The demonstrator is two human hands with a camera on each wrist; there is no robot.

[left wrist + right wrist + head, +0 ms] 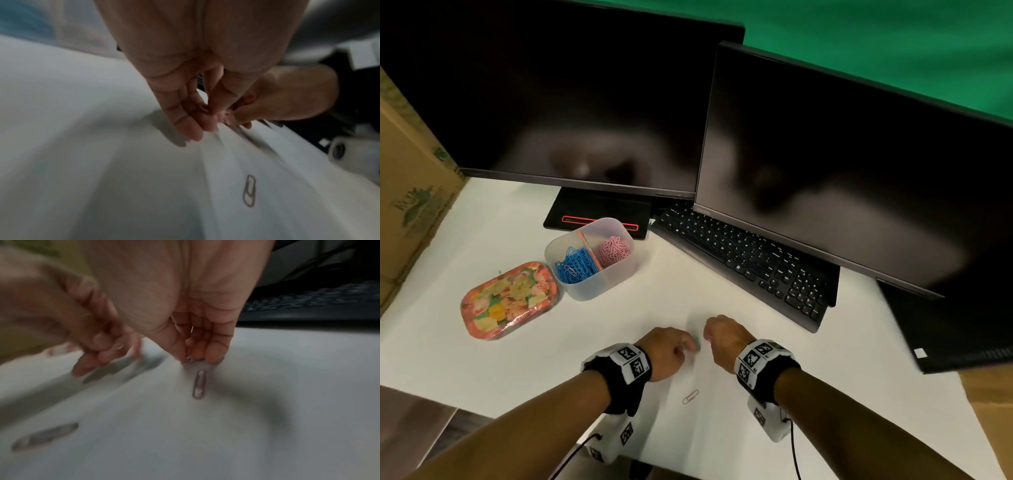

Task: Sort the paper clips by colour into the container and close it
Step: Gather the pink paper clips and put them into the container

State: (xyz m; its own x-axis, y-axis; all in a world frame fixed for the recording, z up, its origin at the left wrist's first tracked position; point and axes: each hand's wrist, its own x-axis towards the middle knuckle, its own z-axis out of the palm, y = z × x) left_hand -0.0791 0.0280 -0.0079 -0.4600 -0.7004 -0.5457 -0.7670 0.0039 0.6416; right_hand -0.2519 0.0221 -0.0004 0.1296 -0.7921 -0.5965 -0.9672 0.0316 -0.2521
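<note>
The translucent container (599,287) stands open, with blue clips (577,265) in its left compartment and pink clips (614,250) in its right. Its floral lid (510,299) lies to the left of it. Both hands hover low over the white table near the front. My right hand (188,359) pinches a small paper clip at the tabletop, and another pink clip (199,383) lies just behind its fingertips. My left hand (207,116) has its thumb against its fingertips, and blur hides what is between them. One more pink clip (691,396) lies between the wrists.
Two dark monitors (585,102) stand at the back, one with a black stand (599,212) behind the container. A black keyboard (750,260) lies to the right of the container. A cardboard box (410,192) borders the left edge of the table.
</note>
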